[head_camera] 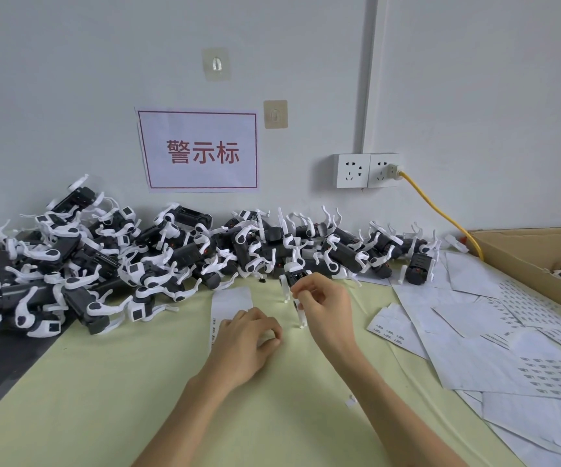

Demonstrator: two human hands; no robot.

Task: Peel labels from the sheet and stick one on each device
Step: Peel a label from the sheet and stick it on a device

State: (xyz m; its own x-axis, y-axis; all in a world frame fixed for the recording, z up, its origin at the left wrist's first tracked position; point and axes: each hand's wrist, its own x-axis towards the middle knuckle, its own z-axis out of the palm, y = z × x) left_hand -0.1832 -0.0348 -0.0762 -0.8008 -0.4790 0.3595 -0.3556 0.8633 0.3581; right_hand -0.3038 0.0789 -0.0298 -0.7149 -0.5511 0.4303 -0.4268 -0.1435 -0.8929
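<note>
Item: label sheet (230, 299), flat on our yellow-green mat (137, 382), near edge under our left hand (250, 335). Item: device (294, 281), black body with white legs, standing just right of the sheet, in front of the long pile of devices (120, 257) along the wall.

Step in hand, as we judge it: getting one label off the sheet and onto this device. To do it well we should pin the sheet flat, lift the label by a corner only, keep the device steady, and press the label down from one edge so it lies smooth.

Left hand: fingers curled on the sheet's lower part, fingertips drawn together as if pinching; whether a label is between them we cannot tell. Right hand (322, 305): fingers curled round the device, gripping its body from above.

Spent sheets (474, 332) lie to the right, beside a cardboard box (524, 254).
</note>
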